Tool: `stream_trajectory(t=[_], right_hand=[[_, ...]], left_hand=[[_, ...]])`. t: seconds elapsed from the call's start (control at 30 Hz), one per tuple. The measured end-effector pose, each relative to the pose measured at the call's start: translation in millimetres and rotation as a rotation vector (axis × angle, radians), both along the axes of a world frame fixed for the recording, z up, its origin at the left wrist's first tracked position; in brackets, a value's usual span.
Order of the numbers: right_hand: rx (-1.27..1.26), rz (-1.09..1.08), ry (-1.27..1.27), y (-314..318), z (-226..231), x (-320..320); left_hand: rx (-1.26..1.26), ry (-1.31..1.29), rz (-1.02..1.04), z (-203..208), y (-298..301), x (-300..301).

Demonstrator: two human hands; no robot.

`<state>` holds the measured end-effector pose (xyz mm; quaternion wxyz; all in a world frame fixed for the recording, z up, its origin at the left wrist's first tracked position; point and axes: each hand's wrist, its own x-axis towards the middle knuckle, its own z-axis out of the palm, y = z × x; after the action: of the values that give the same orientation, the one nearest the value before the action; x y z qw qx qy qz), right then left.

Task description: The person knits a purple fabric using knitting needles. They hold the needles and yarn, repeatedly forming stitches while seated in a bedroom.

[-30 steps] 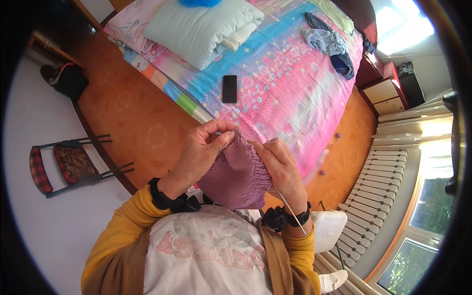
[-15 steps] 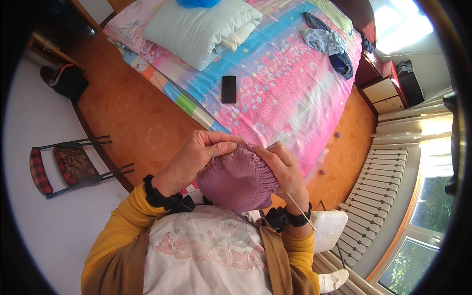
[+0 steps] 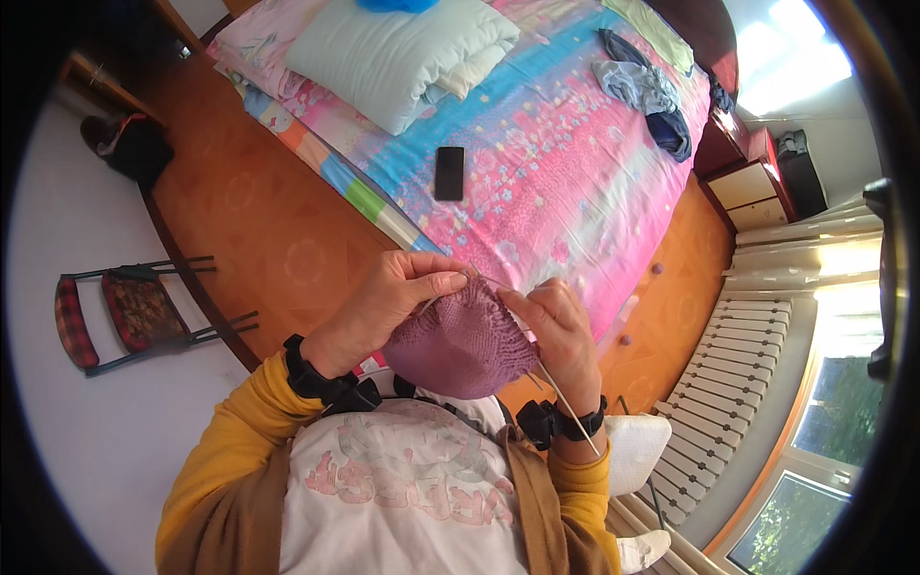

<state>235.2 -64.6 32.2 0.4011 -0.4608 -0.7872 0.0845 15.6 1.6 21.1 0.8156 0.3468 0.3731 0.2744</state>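
A piece of purple knitting, rounded like a small cap with a ribbed edge, hangs between my two hands over my lap. My left hand is closed, its thumb and forefinger pinching the upper edge of the knitting. At the opposite side my right hand is also closed, with its fingers bent at the ribbed edge. A thin, pale knitting needle slants down past my right wrist. Another needle tip shows near the top edge between my hands. The fingers partly hide the stitches and needles.
Ahead stands a bed with a bright flowered sheet. On it lie a black phone, a folded pale quilt and rumpled clothes. A folding chair is at left, a white radiator at right. Small purple balls lie on the floor.
My right hand has shifted slightly and its fingers have changed position at the ribbed edge. The needle beside my right wrist lies at a steeper slant. My left hand keeps its pinch.
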Motion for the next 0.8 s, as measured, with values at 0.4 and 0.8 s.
stream_trajectory(t=[0.4,0.8], right_hand=[[0.000,0.082,0.052,-4.1,-9.4,3.3],[-0.098,0.056,0.017,-0.7,6.3,-5.3]], left_hand=[[0.024,-0.050,-0.074,1.8,7.3,-12.9],[0.102,0.048,-0.177,-0.4,7.2,-8.2]])
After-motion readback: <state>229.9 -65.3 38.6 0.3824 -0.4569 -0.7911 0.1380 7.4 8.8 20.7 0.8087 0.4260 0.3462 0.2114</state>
